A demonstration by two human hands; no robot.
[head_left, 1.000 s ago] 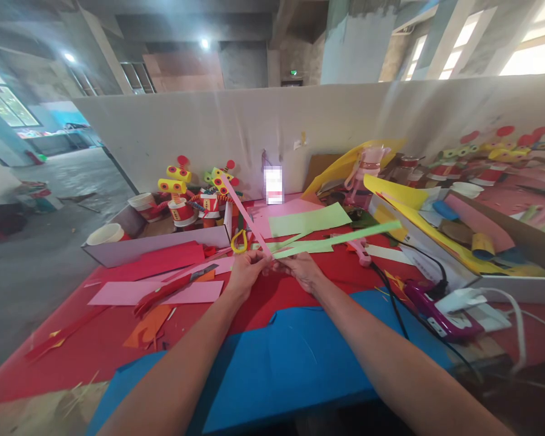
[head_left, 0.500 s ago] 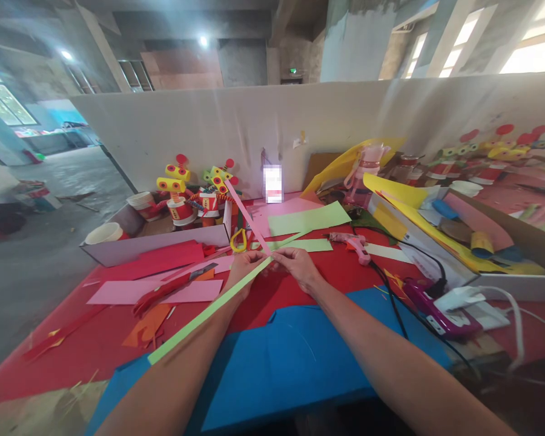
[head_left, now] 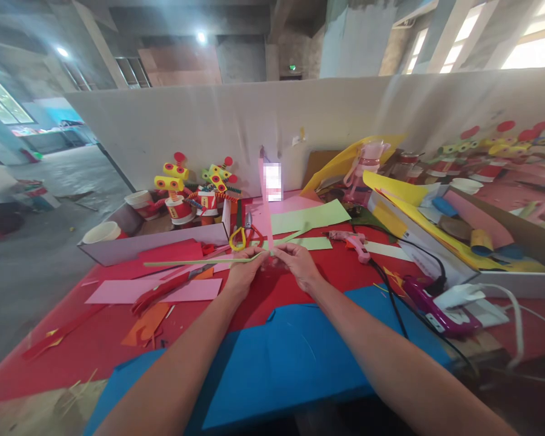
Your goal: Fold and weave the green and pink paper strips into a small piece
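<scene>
A pink paper strip (head_left: 267, 224) and a light green paper strip (head_left: 195, 263) meet at my fingertips, above the red table covering. My left hand (head_left: 245, 271) is closed, pinching the strips at their meeting point. From there the green strip runs out level to the left, seen nearly edge-on. My right hand (head_left: 298, 264) pinches the same spot from the other side, fingertips almost touching the left ones. The pink strip rises steeply from between them. How the two strips join is hidden by my fingers.
Scissors with yellow handles (head_left: 238, 238) lie behind my left hand. A pink glue gun (head_left: 352, 241) and a purple power strip (head_left: 440, 309) sit to the right. Cup figures (head_left: 178, 209) stand in a box at left. Green paper (head_left: 313, 217) and blue sheets (head_left: 290, 357) are around.
The pink strip has swung from leaning left to nearly upright. The green strip's free end has turned from lower left up to level. Both hands stay in about the same place.
</scene>
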